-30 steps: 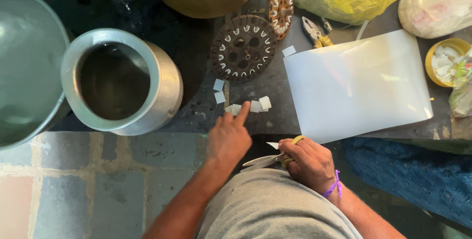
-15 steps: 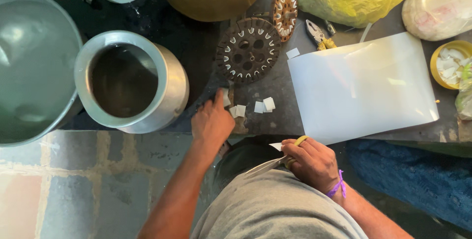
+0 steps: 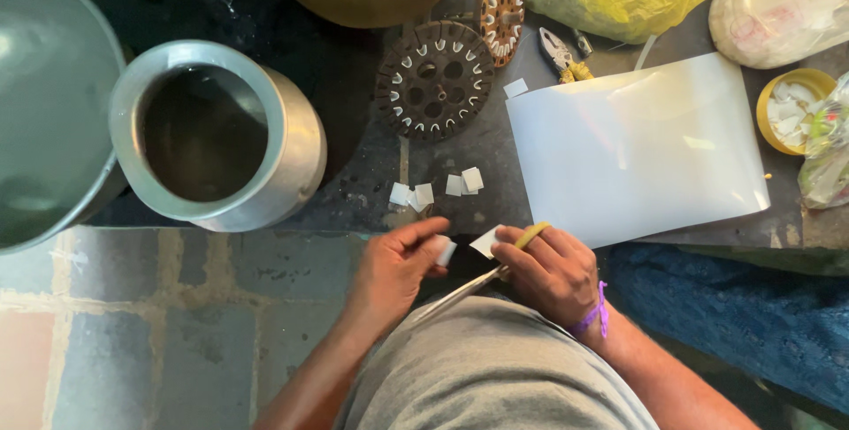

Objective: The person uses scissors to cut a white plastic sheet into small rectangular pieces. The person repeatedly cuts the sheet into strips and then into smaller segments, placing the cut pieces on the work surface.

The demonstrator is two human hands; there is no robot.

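I see a small white paper piece pinched at my left fingertips, another white piece beside yellow-handled scissors pointing down-left.

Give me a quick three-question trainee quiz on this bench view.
1. True or false: the left hand holds a small white piece.
2. What tool does the right hand hold? A pliers, B scissors, C a hammer.
3. How many loose white squares lie between the pot and the white sheet?

Key: 1 true; 2 B, the scissors; 3 about four.
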